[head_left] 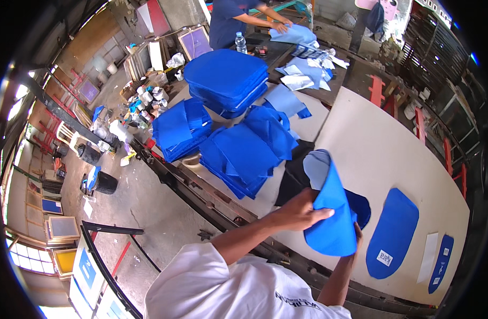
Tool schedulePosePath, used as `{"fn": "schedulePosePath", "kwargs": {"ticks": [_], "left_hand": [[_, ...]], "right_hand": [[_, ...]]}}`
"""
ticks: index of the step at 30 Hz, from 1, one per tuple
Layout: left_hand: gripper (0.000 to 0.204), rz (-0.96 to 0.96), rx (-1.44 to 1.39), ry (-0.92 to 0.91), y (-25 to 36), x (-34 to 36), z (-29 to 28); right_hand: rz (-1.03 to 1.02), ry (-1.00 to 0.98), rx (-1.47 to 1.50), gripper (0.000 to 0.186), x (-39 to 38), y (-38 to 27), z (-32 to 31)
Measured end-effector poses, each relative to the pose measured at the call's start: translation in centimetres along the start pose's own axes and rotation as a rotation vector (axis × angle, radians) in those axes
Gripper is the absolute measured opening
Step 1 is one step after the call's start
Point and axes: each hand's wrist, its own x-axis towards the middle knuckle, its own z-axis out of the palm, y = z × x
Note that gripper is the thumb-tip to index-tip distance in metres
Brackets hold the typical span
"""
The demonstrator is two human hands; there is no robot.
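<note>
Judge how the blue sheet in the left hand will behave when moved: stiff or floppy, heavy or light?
The blue sheet is probably flexible rather than stiff, since it bends in a smooth curve where the left hand grips it. It is likely light, as its edge looks thin. Its dull surface suggests it may not be very slippery.

Lettering (297, 299) marks a shirt (222, 282) and the label (384, 258) on a blue panel (395, 223).

Held panel (334, 212): bright blue; piece against it (316, 169) pale grey-blue. Tabletop (382, 138) cream. Rounded stack (225, 72), cut pieces (238, 159): plain bright blue. Flat panel (395, 228) blue, white label (384, 258). Scraps (308, 72) pale blue, white. Shirt (212, 287) white, dark lettering (297, 300).
</note>
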Motion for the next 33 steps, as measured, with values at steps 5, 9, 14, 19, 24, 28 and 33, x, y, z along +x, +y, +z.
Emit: {"fn": "schedulePosePath", "kwargs": {"ticks": [5,9,14,19,24,28,33], "left_hand": [[0.021,-0.028,-0.373,0.26,-1.3,-4.4,-13.8],[0.024,-0.042,-0.285,0.4,-1.0,-4.1,-28.9],[0.027,-0.114,-0.21,0.533,2.1,3.4,-49.5],[0.026,0.054,-0.156,0.494,4.2,9.9,-68.7],[0.035,0.01,-0.058,0.51,-0.4,13.6,-80.7],[0.041,-0.31,-0.271,0.676,-17.0,12.4,-87.5],[0.038,-0.274,-0.288,0.731,-20.8,10.2,-85.6]], "right_hand": [[-0.349,0.092,-0.261,0.031,-1.3,0.1,16.2],[-0.48,0.199,-0.312,0.031,2.5,3.9,30.0],[-0.494,0.066,-0.166,0.029,14.6,10.3,46.5],[-0.66,0.001,-0.173,0.021,24.9,16.7,61.1],[-0.351,0.042,-0.064,0.028,32.6,25.0,64.4],[-0.085,0.272,-0.212,0.026,37.9,30.0,62.8],[-0.215,0.235,-0.607,0.029,39.3,26.5,61.8]]}}
